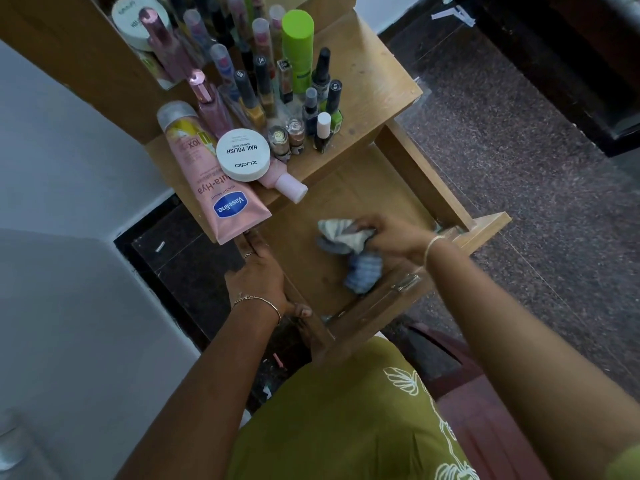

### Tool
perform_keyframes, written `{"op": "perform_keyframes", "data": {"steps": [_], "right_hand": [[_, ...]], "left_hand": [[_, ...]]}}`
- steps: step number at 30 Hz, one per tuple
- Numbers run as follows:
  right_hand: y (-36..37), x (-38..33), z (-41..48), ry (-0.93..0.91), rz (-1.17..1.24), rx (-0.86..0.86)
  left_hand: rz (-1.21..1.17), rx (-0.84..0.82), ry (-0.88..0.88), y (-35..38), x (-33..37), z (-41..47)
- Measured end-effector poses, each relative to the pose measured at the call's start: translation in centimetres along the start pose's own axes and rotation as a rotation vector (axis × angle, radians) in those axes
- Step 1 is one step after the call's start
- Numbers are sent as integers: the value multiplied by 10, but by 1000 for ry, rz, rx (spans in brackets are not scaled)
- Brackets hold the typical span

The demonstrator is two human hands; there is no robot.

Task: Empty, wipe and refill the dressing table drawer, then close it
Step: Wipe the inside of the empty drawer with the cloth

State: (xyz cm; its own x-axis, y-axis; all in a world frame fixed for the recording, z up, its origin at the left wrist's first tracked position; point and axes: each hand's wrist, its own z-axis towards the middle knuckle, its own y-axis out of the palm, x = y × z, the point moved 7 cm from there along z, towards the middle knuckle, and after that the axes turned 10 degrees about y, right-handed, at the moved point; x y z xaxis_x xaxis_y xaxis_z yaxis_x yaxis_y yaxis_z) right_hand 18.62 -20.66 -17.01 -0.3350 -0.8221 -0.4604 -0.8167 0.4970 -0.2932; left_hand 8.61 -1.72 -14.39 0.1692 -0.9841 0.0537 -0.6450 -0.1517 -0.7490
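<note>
wipe step in hand. drawer [346, 188] pulled out, bare inside. right hand [391, 237] fingers bunched on cloth [346, 244] on drawer floor. left hand [258, 275] gripping drawer's side wall. bottles [277, 109] wait on tabletop [374, 77]. next, likely: finish corners, refill.

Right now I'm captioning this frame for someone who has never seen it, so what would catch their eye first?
The right hand presses a crumpled grey and blue striped cloth onto the floor of the open wooden drawer, which holds nothing else, while the left hand grips the drawer's left wall. Above it, the wooden tabletop is crowded: a pink Vaseline tube overhangs the front edge, beside a white round nail polish remover tub.
</note>
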Motion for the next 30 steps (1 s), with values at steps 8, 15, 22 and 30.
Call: {"op": "perform_keyframes", "data": {"steps": [8,15,22,30], "right_hand": [[-46,12,10,72,-528,775],[31,-18,11,-43,-560,739],[87,-41,6,-256,-724,623],[-5,-3,14,-188,-728,718]], "left_hand": [[25,-33,-10,3,1,2],[23,-35,-27,0,3,2],[-18,-33,-27,-1,4,3],[-10,-23,-28,3,2,6]]}}
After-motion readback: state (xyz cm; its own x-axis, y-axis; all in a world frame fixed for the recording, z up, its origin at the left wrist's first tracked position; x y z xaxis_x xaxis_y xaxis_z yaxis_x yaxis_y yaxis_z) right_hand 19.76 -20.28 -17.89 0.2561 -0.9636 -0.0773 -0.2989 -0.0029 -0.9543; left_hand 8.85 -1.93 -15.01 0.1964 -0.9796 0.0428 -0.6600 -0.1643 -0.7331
